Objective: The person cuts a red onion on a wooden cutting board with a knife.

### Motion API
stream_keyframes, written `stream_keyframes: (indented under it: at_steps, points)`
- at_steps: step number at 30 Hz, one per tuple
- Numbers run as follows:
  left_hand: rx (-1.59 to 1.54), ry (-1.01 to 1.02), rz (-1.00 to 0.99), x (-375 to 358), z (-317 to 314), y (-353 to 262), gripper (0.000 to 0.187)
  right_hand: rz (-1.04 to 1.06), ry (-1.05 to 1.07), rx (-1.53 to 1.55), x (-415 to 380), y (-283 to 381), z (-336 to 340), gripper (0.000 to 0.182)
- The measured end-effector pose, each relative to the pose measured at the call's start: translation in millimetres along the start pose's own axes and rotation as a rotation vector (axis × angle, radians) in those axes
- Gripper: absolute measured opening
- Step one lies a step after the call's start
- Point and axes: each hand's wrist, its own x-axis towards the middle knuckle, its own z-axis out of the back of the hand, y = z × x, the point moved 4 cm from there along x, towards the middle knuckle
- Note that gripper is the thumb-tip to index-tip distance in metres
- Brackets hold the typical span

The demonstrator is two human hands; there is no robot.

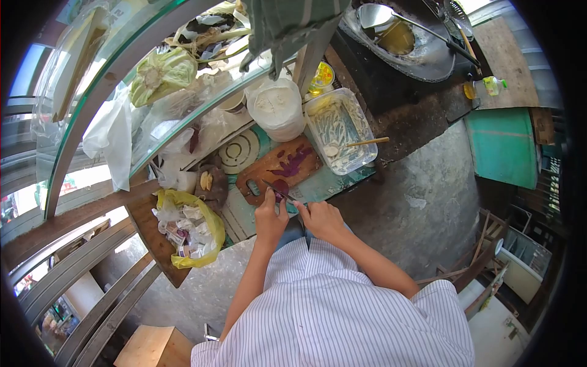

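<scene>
My right hand (321,219) is closed round the handle end of a knife (276,188), whose thin blade lies across a purple sweet potato (280,185). Close beside it, my left hand (269,215) has its fingers pressed against the near side of the sweet potato; the fingertips are partly hidden. Both hands are at the near edge of a wooden cutting board (254,172) with a handle slot. Further up the board lie several cut purple slices (295,163).
Behind the board stand a white tub of flour (275,107) and a plastic container of batter (370,160) with a stick in it. A yellow bag of rubbish (215,227) is on the left. A wok (437,70) with a ladle sits at upper right, under a glass case's (177,137) far side.
</scene>
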Motion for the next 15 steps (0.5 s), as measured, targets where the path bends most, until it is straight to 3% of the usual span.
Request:
stream_keyframes:
  at_steps: [7,9,10,12,15]
  points:
    - [0.017,0.017,0.023,-2,-2,8,0.037,0.043,-0.036,-0.024,-1,-9,-10,0.063]
    - [0.101,-0.144,-0.193,-2,-2,-4,0.036,0.010,-0.099,-0.028,18,-10,-13,0.065]
    - [0.106,-0.144,-0.196,1,4,-6,0.036,0.012,-0.101,-0.023,17,-9,-14,0.065]
    - [-0.005,-0.026,0.123,8,12,3,0.034,-0.017,-0.033,0.122,9,-15,-14,0.063]
    - [-0.024,-0.057,0.091,8,16,6,0.032,0.049,-0.044,0.054,-8,-11,-8,0.063]
